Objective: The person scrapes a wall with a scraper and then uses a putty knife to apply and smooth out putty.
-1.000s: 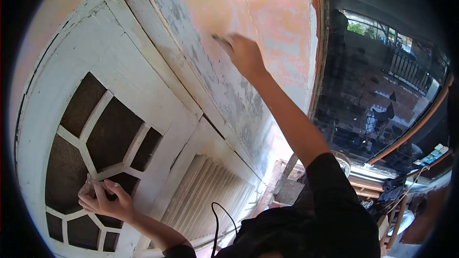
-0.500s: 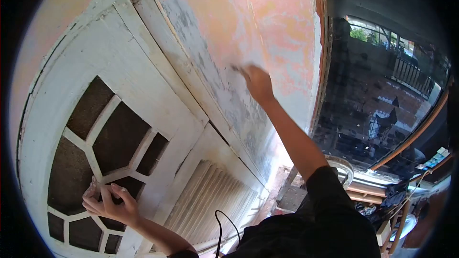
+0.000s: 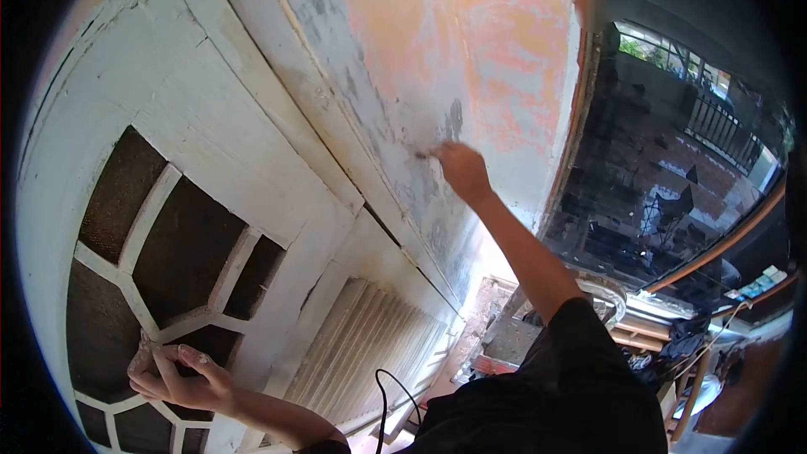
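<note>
I see the right hand clamped on a blurred tool, the left hand curled, hold unclear, the door behind it.

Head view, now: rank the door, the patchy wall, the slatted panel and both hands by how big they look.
1. Door
2. Wall
3. Slatted panel
4. Left hand
5. Right hand, which looks smaller, perhaps only because it is farther from the camera.
</note>
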Available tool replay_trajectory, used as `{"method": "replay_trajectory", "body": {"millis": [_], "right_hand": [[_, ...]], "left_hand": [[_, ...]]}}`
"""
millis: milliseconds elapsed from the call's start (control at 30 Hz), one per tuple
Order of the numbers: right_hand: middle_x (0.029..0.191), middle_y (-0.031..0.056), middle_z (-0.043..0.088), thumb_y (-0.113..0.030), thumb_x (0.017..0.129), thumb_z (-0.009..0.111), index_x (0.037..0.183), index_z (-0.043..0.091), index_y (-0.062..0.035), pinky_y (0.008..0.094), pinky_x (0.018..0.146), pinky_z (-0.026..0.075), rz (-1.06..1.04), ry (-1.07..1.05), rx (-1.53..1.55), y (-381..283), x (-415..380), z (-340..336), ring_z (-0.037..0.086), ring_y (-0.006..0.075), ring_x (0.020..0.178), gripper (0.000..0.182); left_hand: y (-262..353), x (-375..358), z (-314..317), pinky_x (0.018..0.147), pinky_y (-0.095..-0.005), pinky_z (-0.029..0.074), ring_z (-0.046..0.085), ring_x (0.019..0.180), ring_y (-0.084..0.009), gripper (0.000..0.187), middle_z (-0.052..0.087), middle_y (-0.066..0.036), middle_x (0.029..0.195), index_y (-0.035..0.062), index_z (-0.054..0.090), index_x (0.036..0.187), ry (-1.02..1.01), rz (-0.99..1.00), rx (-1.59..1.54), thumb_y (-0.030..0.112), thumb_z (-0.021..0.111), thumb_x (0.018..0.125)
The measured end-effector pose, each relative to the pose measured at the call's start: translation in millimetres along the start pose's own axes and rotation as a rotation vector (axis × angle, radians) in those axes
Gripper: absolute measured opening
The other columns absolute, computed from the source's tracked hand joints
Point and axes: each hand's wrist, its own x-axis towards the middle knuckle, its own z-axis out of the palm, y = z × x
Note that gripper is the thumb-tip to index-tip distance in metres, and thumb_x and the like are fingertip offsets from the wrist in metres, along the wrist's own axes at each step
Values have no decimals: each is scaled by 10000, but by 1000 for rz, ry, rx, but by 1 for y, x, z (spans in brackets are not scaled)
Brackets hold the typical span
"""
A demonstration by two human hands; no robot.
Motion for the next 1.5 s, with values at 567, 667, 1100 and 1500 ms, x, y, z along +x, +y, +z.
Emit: {"method": "replay_trajectory", "body": {"millis": [567, 667, 1100, 1500], "right_hand": [[955, 109, 629, -38, 761, 521, 877, 637, -72, 397, 713, 504, 0, 26, 38, 10, 37, -17, 600, 293, 843, 168], [907, 146, 606, -28, 751, 526, 887, 614, -28, 406, 758, 490, -200, 525, 98, -34, 154, -62, 581, 327, 868, 161], [787, 118, 554, -58, 781, 527, 872, 625, -66, 424, 653, 487, 55, -229, -27, 19, -31, 8, 585, 321, 791, 134], [982, 95, 637, -74, 849, 631, 1073, 550, -9, 312, 740, 566, 728, -45, 1431, -13, -11, -143, 631, 160, 880, 247]], "left_hand": [[-22, -16, 2, 822, -480, 334, 502, 943, -286, 452, 550, -123, 1013, 30, 670, 903, 17, 36, 42, 428, 456, 896], [-3, -2, -1, 794, -439, 313, 463, 885, -286, 378, 487, -145, 951, 42, 567, 700, 36, 50, -6, 366, 487, 879], [1, -4, -5, 773, -449, 306, 450, 878, -303, 333, 478, -152, 969, 47, 549, 687, -22, 2, -35, 338, 500, 843], [-4, -3, -6, 743, -398, 313, 481, 879, -231, 305, 556, -83, 992, 46, 653, 754, -6, 16, -33, 308, 519, 837]]}}
